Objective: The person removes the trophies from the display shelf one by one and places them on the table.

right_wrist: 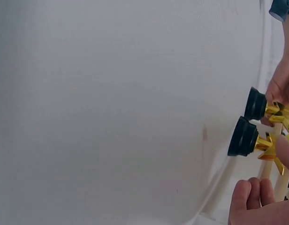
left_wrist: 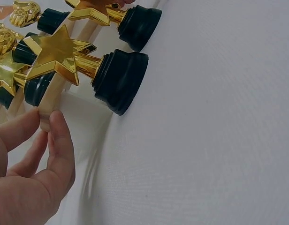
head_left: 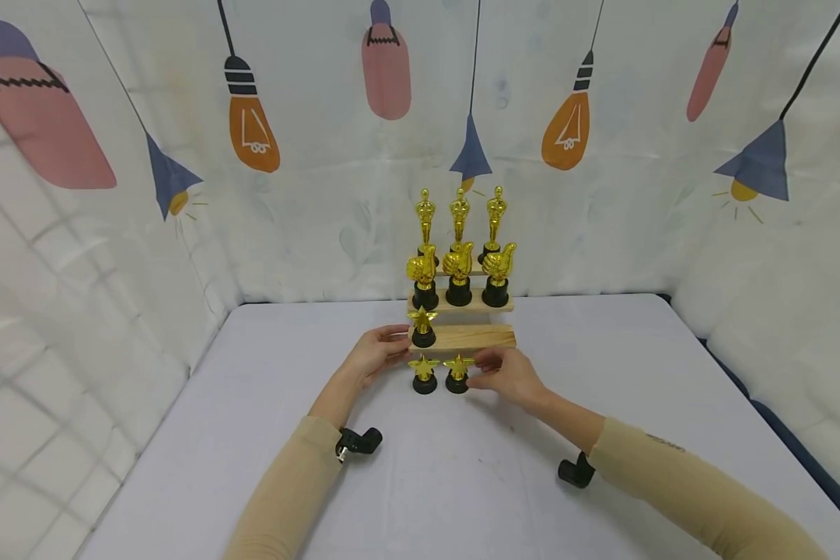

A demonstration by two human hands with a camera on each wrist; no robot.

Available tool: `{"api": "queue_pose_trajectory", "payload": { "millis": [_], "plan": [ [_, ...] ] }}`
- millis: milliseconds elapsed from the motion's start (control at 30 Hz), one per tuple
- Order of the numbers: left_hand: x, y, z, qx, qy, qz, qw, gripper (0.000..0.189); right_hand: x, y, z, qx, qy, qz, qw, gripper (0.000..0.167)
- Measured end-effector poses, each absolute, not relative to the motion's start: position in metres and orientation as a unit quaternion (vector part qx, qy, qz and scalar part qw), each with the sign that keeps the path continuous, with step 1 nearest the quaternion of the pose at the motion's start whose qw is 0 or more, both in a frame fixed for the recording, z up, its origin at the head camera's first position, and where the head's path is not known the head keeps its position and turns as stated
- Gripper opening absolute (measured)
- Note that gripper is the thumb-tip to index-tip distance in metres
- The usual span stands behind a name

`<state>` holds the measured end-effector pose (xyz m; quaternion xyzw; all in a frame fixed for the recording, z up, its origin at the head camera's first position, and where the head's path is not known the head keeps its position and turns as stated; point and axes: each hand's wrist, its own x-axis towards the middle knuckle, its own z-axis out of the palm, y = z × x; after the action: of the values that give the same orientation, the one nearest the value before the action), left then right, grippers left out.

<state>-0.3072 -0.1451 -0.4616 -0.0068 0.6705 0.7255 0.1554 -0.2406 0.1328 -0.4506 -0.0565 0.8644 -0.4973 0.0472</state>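
Note:
My left hand [head_left: 381,350] pinches the left end of the lowest wooden shelf board [head_left: 476,337] between thumb and fingers. On that board's left end stands a gold star trophy [head_left: 423,330] with a black base. Two more star trophies, a left one [head_left: 424,376] and a right one [head_left: 456,375], stand upright on the table in front of the board. My right hand [head_left: 511,377] is at the right side of the right one. In the right wrist view its thumb [right_wrist: 286,152] overlaps the star, and its bent fingers [right_wrist: 251,192] lie apart from the thumb.
Behind the lowest board, the middle shelf [head_left: 472,302] bears three gold thumbs-up trophies [head_left: 458,268]. Three gold figure trophies [head_left: 459,214] stand on the back shelf [head_left: 479,272]. The white table [head_left: 308,334] runs back to a patterned curtain [head_left: 322,218].

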Motion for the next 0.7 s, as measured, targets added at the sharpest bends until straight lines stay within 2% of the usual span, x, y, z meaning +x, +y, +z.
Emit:
{"api": "queue_pose_trajectory", "payload": {
  "millis": [367, 700],
  "plan": [
    [-0.308, -0.146, -0.465, -0.008, 0.670, 0.726, 0.155, 0.046, -0.240, 0.141, -0.436, -0.080, 0.864, -0.497, 0.031, 0.032],
    [-0.307, -0.145, -0.462, -0.008, 0.670, 0.726, 0.152, 0.046, -0.251, 0.136, -0.417, -0.090, 0.854, -0.511, 0.021, 0.036]
  ]
}}
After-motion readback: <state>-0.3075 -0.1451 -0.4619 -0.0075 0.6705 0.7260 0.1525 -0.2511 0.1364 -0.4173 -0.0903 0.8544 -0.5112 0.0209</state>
